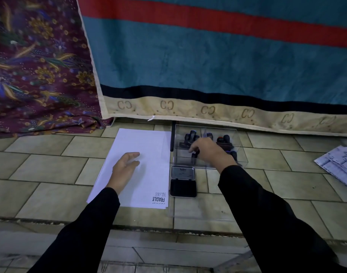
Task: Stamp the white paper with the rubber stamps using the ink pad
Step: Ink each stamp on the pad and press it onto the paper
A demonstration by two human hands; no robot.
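White paper (145, 146) flat on the tiled floor (40, 164), pressed under left hand (125, 167), fingers straight. Just beside the paper's right edge, open ink pad (183, 187). Behind it, clear box (241, 154) of rubber stamps (225, 139); right hand (208, 150) inside, fingers curled round one dark stamp (195, 154).

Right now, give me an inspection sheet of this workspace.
Surface: tiled floor.
Job's things: white paper, FRAGILE stamped at its near right corner; ink pad open beside it; rubber stamps in clear box.
Clutter: printed sheets far right; black rod left of the box.
Hands: left hand flat on the paper; right hand in the box, fingers curled at a stamp, grip unclear.
Cables: nothing seen.
Surroundings: blue blanket, floral cloth behind.
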